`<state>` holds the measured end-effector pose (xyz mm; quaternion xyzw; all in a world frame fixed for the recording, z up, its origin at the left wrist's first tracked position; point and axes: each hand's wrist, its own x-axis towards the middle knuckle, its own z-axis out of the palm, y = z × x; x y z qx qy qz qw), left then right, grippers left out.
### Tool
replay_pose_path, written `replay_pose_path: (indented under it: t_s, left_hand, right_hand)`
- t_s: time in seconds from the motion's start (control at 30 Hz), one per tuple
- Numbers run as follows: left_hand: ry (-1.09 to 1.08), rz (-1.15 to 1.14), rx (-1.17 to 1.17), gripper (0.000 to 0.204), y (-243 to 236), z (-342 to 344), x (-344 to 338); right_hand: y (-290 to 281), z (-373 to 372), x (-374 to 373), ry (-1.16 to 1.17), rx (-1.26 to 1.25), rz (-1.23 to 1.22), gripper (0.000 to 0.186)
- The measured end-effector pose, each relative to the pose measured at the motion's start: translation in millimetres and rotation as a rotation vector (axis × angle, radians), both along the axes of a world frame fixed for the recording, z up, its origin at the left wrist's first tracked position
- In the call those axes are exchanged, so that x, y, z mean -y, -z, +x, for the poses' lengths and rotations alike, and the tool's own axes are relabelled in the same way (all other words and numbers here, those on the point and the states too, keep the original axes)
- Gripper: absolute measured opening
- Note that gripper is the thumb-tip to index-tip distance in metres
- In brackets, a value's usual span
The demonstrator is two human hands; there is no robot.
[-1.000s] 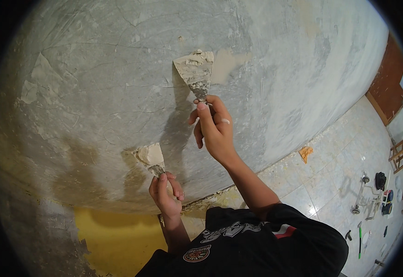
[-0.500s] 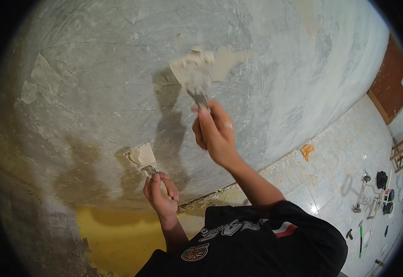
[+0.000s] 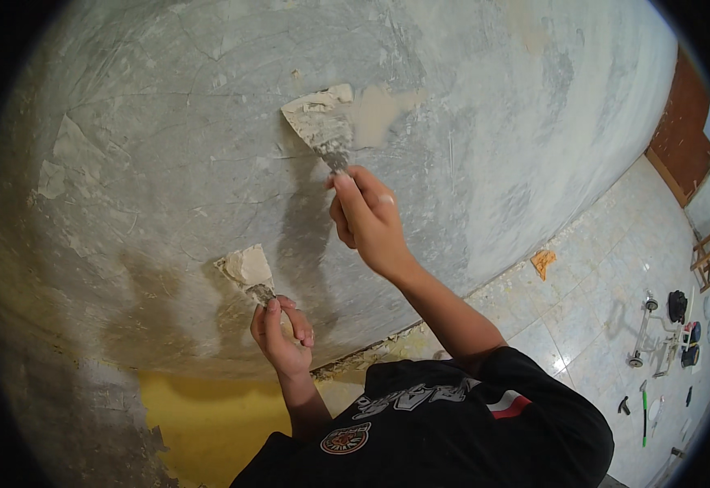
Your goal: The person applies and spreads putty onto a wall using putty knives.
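Observation:
My right hand (image 3: 369, 218) is closed round the handle of a putty knife (image 3: 322, 130), raised against the grey wall (image 3: 208, 154). Cream filler coats its wide blade, thickest along the far edge. Just right of that blade, a patch of smooth cream filler (image 3: 377, 115) is spread on the wall. Lower and to the left, my left hand (image 3: 281, 335) grips a second putty knife (image 3: 247, 272) by its short handle. A thick lump of the same filler sits on this blade. Both handles are mostly hidden by my fingers.
Below the wall, a yellow area (image 3: 208, 415) shows at lower left. On the tiled floor (image 3: 591, 285) at right lie an orange scrap (image 3: 543, 263), a green-handled tool (image 3: 644, 415) and a white wheeled frame (image 3: 656, 337). A brown door (image 3: 684, 122) stands beyond.
My right hand and its putty knife have shifted slightly left along the wall, uncovering more of the filler patch. My left hand has barely moved.

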<state>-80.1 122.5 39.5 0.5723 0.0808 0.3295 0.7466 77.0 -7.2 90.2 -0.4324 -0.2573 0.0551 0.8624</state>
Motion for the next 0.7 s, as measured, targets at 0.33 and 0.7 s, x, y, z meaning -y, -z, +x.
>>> replay_pose_path:
  t_s: [0.33,0.7]
  left_hand:
    - [0.03,-0.021,-0.01,0.029,7,16,4]
    - [0.052,0.013,-0.012,0.03,10,21,12]
  right_hand:
    - [80,-33,25,-0.146,-0.211,-0.095,0.029]
    - [51,-9,27,-0.18,-0.078,-0.015,0.025]
